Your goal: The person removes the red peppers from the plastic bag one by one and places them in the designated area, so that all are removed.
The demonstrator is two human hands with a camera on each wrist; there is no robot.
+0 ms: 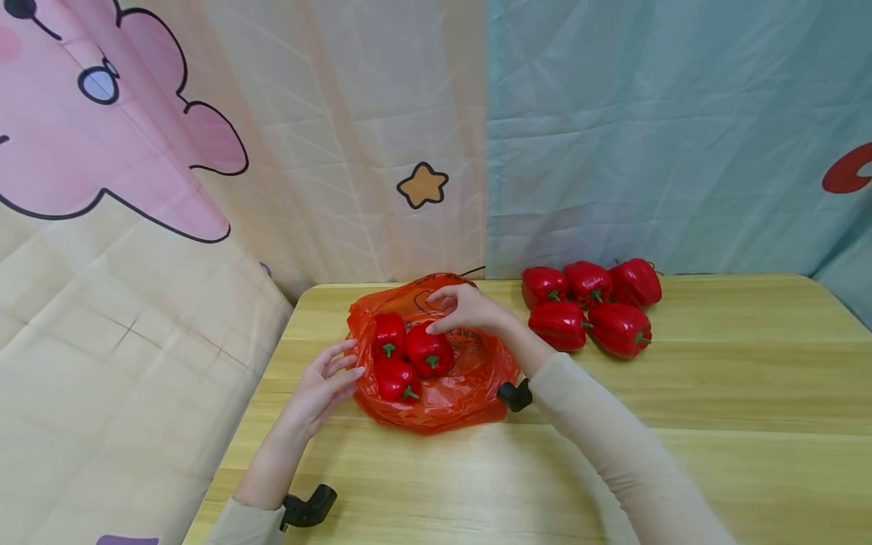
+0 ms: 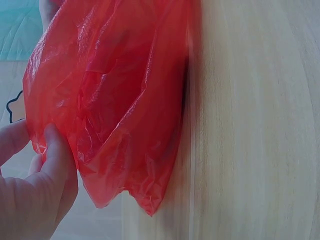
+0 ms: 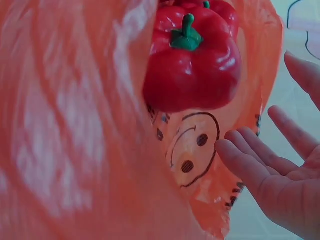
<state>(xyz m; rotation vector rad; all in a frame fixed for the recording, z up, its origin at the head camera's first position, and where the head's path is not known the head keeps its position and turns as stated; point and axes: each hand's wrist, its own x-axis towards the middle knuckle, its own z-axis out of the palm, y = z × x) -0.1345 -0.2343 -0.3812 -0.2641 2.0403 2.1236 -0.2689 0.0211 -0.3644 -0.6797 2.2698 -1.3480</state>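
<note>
A red-orange plastic bag (image 1: 470,390) lies on the table with its mouth spread. Three red bell peppers with green stems sit inside, one (image 1: 388,333) at the back left, another (image 1: 393,378) in front, a third (image 1: 431,359) to the right. At the bag's left rim my left hand (image 1: 325,390) touches the plastic, fingers loosely bent and apart. My right hand (image 1: 463,309) hovers over the bag's mouth, just above the right-hand pepper; in the right wrist view its fingers (image 3: 245,165) are spread with nothing between them. A smiley print shows beneath a pepper (image 3: 195,75) there.
Several more red bell peppers (image 1: 559,325) stand grouped on the wooden table (image 1: 736,393) to the right of the bag. A printed cloth curtain (image 1: 381,113) hangs behind the table. Black camera mounts (image 1: 309,506) sit on both wrists.
</note>
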